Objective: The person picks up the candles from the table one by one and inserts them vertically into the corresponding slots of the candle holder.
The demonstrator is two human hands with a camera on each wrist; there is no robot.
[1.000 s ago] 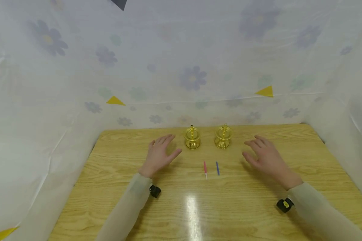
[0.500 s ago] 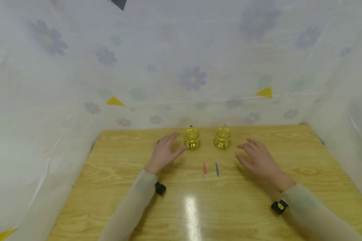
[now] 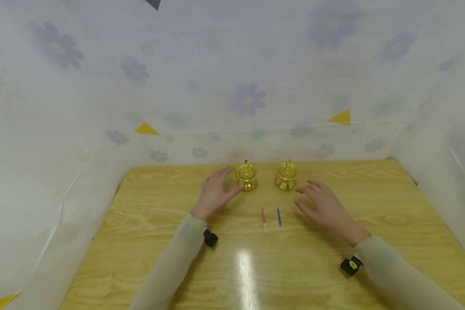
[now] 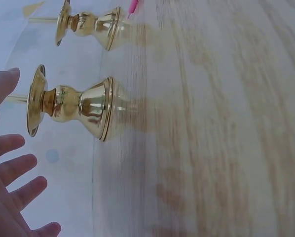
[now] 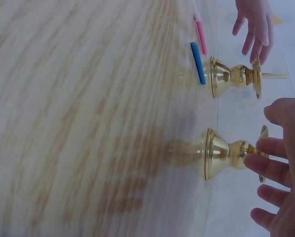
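Two golden candle holders stand at the back of the wooden table (image 3: pixel 170 258): the left holder (image 3: pixel 246 177) (image 4: pixel 68 106) (image 5: pixel 234 76) and the right holder (image 3: pixel 286 176) (image 4: pixel 88 24) (image 5: pixel 226 153). My left hand (image 3: pixel 222 185) (image 4: pixel 9 168) is open just left of the left holder, fingers spread. My right hand (image 3: pixel 308 198) (image 5: pixel 280 173) is open just right of the right holder, its fingertips very near the top. I cannot tell if either hand touches. A pink candle (image 3: pixel 263 217) (image 5: pixel 201 34) and a blue candle (image 3: pixel 279 216) (image 5: pixel 198 61) lie side by side in front.
Translucent sheeting with flower prints (image 3: pixel 248 99) walls the table at the back and both sides. Small black cameras sit under my left wrist (image 3: pixel 210 238) and right wrist (image 3: pixel 350 266). A glare streak (image 3: pixel 246 275) lies on the near tabletop.
Both hands have moved inward and forward toward the holders: the left one rightward to the left holder, the right one leftward to the right holder. Holders and candles have not moved.
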